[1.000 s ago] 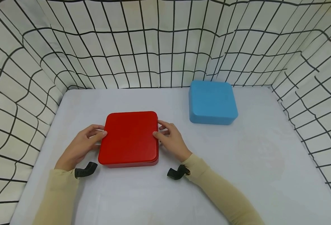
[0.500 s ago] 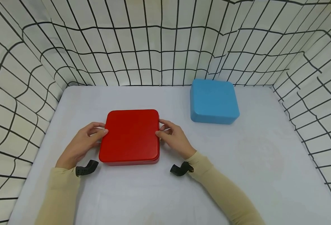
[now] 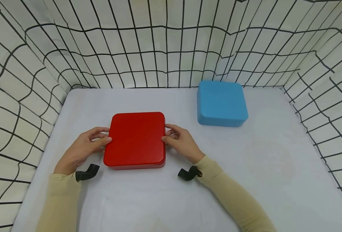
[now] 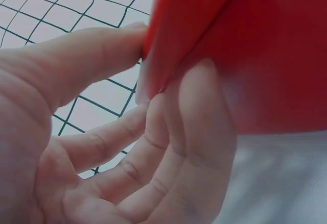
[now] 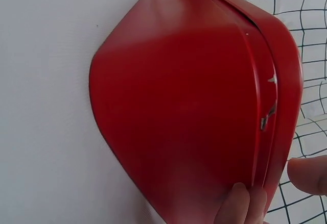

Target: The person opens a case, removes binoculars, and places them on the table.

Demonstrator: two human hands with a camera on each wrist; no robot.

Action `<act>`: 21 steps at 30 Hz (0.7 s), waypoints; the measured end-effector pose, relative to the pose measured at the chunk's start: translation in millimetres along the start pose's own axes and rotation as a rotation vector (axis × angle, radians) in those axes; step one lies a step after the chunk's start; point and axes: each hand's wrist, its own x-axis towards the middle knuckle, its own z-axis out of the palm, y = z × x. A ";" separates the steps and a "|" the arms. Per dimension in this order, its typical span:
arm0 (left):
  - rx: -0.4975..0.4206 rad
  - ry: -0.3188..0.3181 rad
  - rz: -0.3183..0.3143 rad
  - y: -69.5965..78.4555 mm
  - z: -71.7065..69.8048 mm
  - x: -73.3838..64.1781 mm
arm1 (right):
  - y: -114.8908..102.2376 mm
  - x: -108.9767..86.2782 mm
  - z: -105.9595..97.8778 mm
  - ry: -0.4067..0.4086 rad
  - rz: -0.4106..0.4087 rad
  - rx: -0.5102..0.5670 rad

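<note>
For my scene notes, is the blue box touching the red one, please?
No, in the head view a gap of white tabletop separates the blue box from the red box.

from here i see a left sleeve of plain, pale yellowish-beige cloth, and a right sleeve that matches it — soft creases show along both. a black bent fitting ends the left one, specked with tiny dots; a second black fitting ends the right — curved, blunt-tipped.
</note>
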 end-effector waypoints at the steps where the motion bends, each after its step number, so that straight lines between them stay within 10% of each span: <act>1: 0.006 0.001 0.002 0.4 -0.3 -0.5 | -0.5 -0.1 -0.4 -0.002 0.000 0.002; 21: -0.001 0.007 0.002 6.8 -0.6 -5.0 | -3.4 -1.4 -1.2 0.013 0.034 0.001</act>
